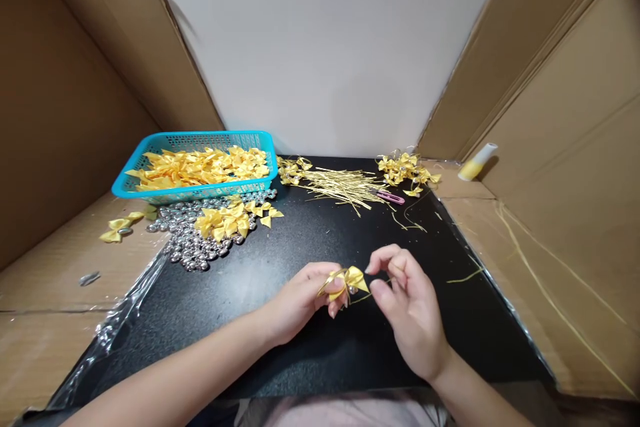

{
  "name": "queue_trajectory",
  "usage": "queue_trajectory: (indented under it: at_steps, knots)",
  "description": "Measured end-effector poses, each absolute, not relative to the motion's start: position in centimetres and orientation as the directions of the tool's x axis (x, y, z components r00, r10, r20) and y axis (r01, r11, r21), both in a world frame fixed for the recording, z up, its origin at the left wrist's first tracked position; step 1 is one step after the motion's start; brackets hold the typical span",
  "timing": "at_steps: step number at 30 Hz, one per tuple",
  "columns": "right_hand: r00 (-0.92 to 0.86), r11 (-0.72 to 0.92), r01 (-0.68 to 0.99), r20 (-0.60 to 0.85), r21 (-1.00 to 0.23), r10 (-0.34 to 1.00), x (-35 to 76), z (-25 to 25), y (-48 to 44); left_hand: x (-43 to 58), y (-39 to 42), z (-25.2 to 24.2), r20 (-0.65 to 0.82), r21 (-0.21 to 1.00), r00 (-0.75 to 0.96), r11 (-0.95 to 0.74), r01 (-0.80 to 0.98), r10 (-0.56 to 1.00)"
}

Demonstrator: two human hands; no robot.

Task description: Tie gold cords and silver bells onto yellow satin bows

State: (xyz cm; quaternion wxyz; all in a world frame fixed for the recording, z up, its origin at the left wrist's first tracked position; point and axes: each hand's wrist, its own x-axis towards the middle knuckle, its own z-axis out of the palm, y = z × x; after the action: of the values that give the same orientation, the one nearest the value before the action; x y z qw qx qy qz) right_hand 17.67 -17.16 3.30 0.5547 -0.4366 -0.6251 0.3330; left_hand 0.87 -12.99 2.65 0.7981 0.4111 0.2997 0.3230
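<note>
Bow [357, 278] above counter [300, 240], pinched in left hand [306, 293], apparently to steady bead [353, 290] at centre. Right hand [414, 310] just beside, fingertips narrowly parted; grip on tie [361, 298] impossible to tell. Basket [274, 157] at far left, likely for easy reach.

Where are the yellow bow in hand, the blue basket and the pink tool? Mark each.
Yellow bow [357, 278], head view: its right wing.
Blue basket [195, 191], head view: front rim.
Pink tool [391, 197], head view: its handle.

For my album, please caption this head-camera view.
Left hand holding a yellow bow, right hand beside it, blue basket of bows beyond.
</note>
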Motion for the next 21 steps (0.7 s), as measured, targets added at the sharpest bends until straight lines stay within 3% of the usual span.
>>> queue_trajectory:
  at_steps: [3, 5, 7, 9, 11, 14, 16, 19, 21]
  knots:
    - [0.036, 0.472, 0.17, 0.484, -0.865, 0.875, 17.3, 3.0, -17.6, 0.8, -13.1, 2.9, -0.2, 0.888, 0.598, 0.401, -0.224, 0.776]
    - [0.045, 0.518, 0.069, 0.521, -0.853, 0.852, 17.1, 3.2, -17.9, 0.8, -13.2, 3.0, -0.197, 0.897, 0.569, 0.38, -0.223, 0.798]
    - [0.022, 0.47, -0.176, 0.474, -0.865, 0.88, 17.3, 3.9, -18.2, 0.7, -13.0, 3.2, -0.19, 0.884, 0.529, 0.379, -0.275, 0.827]
    - [-0.027, 0.32, -0.453, 0.371, -0.832, 0.928, 17.9, 4.7, -18.4, 0.7, -12.8, 3.4, -0.174, 0.857, 0.479, 0.372, -0.356, 0.86]
    - [-0.041, 0.23, -0.571, 0.307, -0.788, 0.951, 18.8, 5.5, -18.3, 0.6, -12.5, 3.6, -0.151, 0.83, 0.444, 0.357, -0.429, 0.883]
    - [0.022, 0.233, -0.518, 0.26, -0.823, 0.965, 20.4, 5.9, -17.8, 0.5, -12.2, 3.7, -0.118, 0.809, 0.433, 0.34, -0.48, 0.894]
    - [0.16, 0.297, -0.428, 0.252, -0.853, 0.954, 21.6, 5.8, -17.1, 0.5, -12.2, 3.5, -0.104, 0.821, 0.431, 0.322, -0.472, 0.896]
    - [0.374, 0.382, -0.295, 0.262, -0.876, 0.89, 23.0, 5.5, -16.0, 0.4, -12.4, 2.9, -0.11, 0.898, 0.427, 0.274, -0.345, 0.898]
    - [0.391, 0.402, -0.222, 0.297, -0.888, 0.871, 23.3, 5.3, -15.7, 0.4, -12.7, 2.8, -0.103, 0.952, 0.442, 0.217, -0.216, 0.891]
